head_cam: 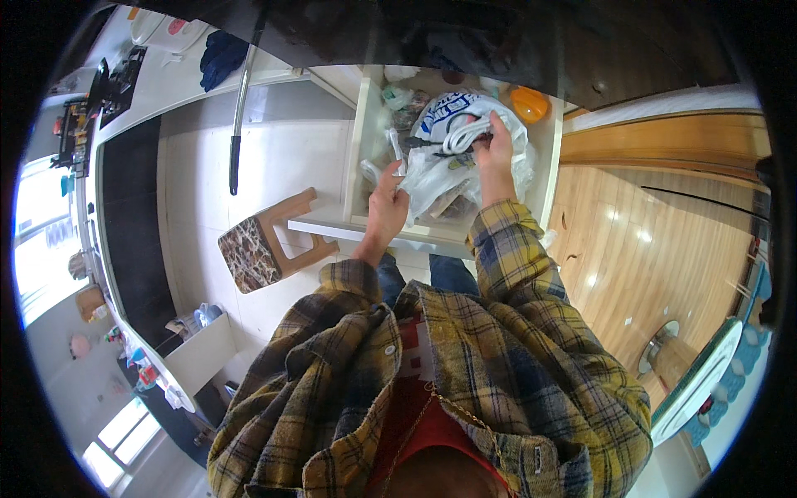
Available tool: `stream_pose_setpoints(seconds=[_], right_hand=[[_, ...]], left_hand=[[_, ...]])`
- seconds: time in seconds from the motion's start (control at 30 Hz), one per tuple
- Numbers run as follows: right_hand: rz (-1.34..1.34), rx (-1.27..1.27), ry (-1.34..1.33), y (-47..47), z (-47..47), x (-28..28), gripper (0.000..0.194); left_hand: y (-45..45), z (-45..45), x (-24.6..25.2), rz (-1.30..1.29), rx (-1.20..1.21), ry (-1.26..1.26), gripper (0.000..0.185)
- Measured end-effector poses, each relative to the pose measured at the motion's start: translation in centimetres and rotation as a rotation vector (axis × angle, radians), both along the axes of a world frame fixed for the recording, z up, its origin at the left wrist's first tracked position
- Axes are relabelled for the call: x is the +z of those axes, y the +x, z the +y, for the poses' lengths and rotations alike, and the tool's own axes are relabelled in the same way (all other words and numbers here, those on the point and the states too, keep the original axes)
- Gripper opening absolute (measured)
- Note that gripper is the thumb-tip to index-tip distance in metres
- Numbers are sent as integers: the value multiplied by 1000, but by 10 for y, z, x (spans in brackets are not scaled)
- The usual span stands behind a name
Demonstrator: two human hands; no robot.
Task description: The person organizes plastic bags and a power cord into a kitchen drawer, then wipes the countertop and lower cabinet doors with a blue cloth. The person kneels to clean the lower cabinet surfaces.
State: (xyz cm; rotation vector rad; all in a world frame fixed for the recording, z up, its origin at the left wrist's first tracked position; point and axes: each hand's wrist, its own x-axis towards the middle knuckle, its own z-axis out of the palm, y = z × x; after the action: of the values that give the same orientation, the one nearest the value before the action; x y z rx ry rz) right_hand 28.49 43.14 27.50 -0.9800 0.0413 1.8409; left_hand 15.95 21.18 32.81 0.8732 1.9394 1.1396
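Note:
A pulled-out white drawer [358, 143] lies before me, filled with plastic bags and small items. My right hand [495, 149] holds a coiled white cable [462, 136] over a white plastic bag with blue printing [445, 112]. At the drawer's front left is my left hand [387, 202], fingers curled, its fingertips by a slim white object [395, 144] and the edge of a clear plastic bag [426, 180]. Whether those fingers grip anything is unclear. A dark cord or plug [420, 143] lies beside the coil. An orange item [529, 104] rests in the back right corner.
A step stool with a marbled top [249, 255] stands left of the drawer. A pole with a black grip [235, 162] extends over the floor there. Dark furniture [467, 31] overhangs the drawer's back. Right of it are a wooden door edge [666, 143] and wood flooring [610, 236].

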Motion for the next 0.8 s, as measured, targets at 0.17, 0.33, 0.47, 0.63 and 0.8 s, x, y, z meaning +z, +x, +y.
stream_pose_setpoints(seconds=[0.17, 0.33, 0.47, 0.63, 0.8], right_hand=[[98, 17, -58, 30, -22, -15, 28], [373, -34, -72, 54, -23, -26, 26], [108, -19, 49, 45, -23, -27, 25], [134, -201, 82, 17, -23, -23, 32], [-257, 55, 293, 3, -31, -18, 55]], left_hand=[[-18, 16, -29, 22, 219, 73, 43], [-24, 25, -40, -63, 279, 13, 36], [-24, 34, -25, -132, 348, 35, 31], [-22, 41, 8, -229, 55, 113, 26], [-18, 50, 35, -297, 115, 153, 26]])
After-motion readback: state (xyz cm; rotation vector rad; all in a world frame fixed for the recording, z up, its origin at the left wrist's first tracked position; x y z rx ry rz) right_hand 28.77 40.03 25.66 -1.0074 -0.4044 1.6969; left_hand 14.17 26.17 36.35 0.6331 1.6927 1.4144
